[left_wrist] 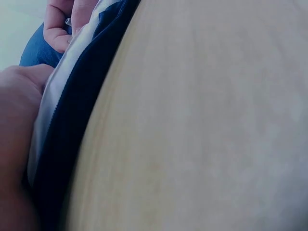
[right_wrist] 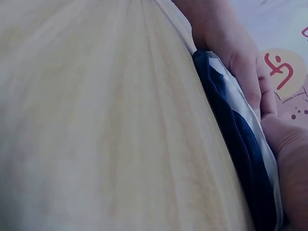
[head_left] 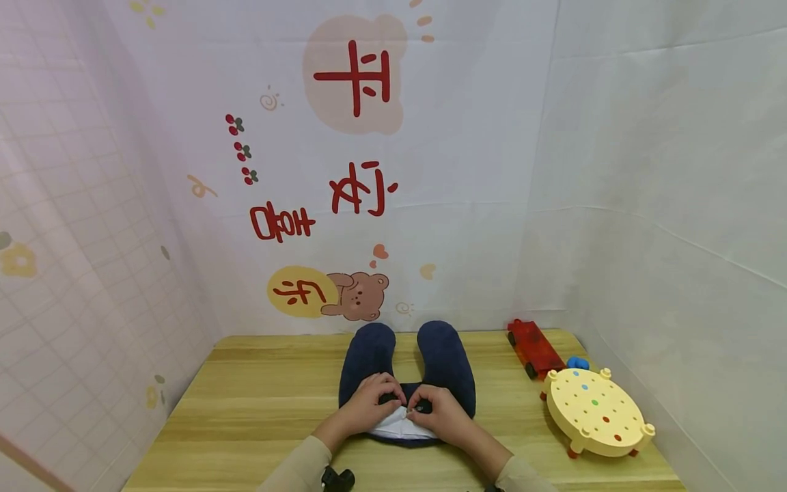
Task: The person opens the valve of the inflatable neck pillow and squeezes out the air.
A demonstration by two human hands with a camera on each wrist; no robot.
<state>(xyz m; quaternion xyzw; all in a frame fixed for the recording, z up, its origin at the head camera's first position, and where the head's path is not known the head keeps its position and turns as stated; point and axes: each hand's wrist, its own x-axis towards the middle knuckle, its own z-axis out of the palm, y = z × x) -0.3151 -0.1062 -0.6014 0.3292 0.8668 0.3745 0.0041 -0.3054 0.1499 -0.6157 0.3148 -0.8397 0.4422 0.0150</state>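
A navy U-shaped neck pillow [head_left: 445, 352] lies on the table with its two arms towards the back wall. White lining [head_left: 399, 425] shows along its curved near side, beside a zipper edge [right_wrist: 240, 134]. My left hand [head_left: 371, 402] rests over the left of the curve, its fingers and thumb curled at the lining's upper edge. Opposite it, my right hand [head_left: 444, 411] pinches the lining close to the middle. A small black piece [head_left: 423, 406] shows at the right hand. Between the right fingers, the left wrist view shows a tiny clear bit [left_wrist: 69, 21]; its kind is unclear.
At the right of the wooden table [head_left: 264, 403] stands a round yellow pegboard-like toy [head_left: 593, 410] on short legs. Behind it are a red toy car [head_left: 535, 347] and a small blue piece [head_left: 578, 363]. White printed cloth walls [head_left: 467, 171] surround the table.
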